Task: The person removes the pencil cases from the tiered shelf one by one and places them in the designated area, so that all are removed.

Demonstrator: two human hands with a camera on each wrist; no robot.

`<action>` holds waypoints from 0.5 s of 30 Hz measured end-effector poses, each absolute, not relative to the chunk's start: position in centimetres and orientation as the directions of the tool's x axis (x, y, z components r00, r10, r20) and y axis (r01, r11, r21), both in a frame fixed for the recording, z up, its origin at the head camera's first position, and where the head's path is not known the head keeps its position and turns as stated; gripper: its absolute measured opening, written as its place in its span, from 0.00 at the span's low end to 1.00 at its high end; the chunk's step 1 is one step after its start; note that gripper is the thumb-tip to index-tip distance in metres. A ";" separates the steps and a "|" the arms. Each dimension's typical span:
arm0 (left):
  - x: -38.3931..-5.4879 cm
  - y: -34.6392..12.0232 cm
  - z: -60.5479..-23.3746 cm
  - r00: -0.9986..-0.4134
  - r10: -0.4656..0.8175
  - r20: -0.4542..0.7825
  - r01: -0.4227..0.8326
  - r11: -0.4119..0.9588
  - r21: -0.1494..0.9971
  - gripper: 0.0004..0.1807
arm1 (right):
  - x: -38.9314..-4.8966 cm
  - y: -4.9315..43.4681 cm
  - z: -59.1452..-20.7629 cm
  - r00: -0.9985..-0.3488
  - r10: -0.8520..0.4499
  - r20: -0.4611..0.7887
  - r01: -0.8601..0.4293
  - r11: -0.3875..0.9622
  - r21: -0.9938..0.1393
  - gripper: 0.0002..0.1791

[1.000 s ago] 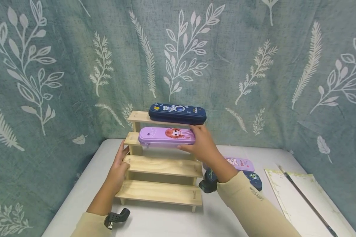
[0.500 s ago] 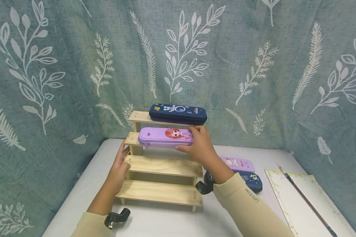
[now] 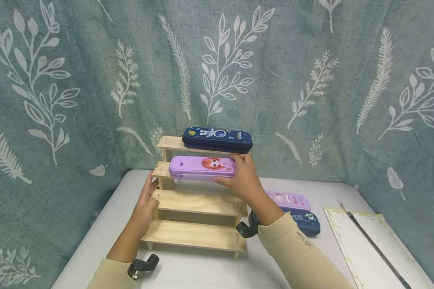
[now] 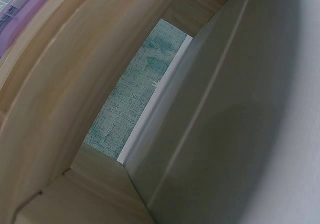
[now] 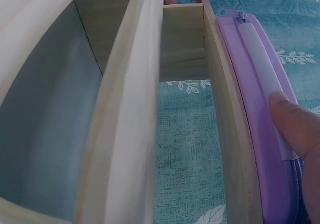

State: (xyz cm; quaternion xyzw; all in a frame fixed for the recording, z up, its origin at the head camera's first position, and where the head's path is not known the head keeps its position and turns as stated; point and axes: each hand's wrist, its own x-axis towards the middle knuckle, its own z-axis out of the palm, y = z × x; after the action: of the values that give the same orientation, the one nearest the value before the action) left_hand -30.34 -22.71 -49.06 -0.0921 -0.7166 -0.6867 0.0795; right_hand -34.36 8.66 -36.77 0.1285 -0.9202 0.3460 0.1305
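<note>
A light wooden stepped rack (image 3: 199, 201) stands on the white table. On its second tier from the top lies a purple pencil case (image 3: 193, 166) printed with a red-haired girl. My right hand (image 3: 244, 176) grips the right end of this case, thumb on its front side; in the right wrist view the thumb (image 5: 297, 124) presses the zipper edge. My left hand (image 3: 144, 208) holds the rack's left side, thumb at the third tier and the other fingers partly hidden behind the side. A dark blue space pencil case (image 3: 217, 139) rests on the top tier.
Right of the rack, another purple pencil case (image 3: 291, 199) and a dark blue one (image 3: 307, 222) lie on the table, partly behind my right forearm. Farther right is a pale sheet (image 3: 379, 241) with a long dark stick (image 3: 374, 245) across it. A patterned green curtain (image 3: 275, 80) hangs behind.
My right hand has shifted slightly left along the purple case, and the forearm has swung a little left, showing more of the cases behind it. The left hand keeps its place.
</note>
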 end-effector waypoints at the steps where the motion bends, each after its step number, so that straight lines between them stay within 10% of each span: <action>1: -30.4 -22.7 -49.1 -0.972 0.026 0.235 0.236 0.039 0.971 0.58 | -34.4 8.7 -36.8 -0.934 -0.141 0.328 -0.323 0.726 -0.607 0.54; 15: -30.2 -22.6 -48.9 -0.975 0.005 0.221 0.221 0.058 0.974 0.58 | -34.5 8.9 -37.5 -0.934 -0.160 0.318 -0.335 0.699 -0.632 0.54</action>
State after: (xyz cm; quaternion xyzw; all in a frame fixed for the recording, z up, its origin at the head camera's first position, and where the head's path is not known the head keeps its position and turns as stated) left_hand -30.22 -22.60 -48.92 -0.0780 -0.7230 -0.6819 0.0792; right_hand -34.52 8.93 -37.49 0.1356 -0.9137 0.3637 0.1202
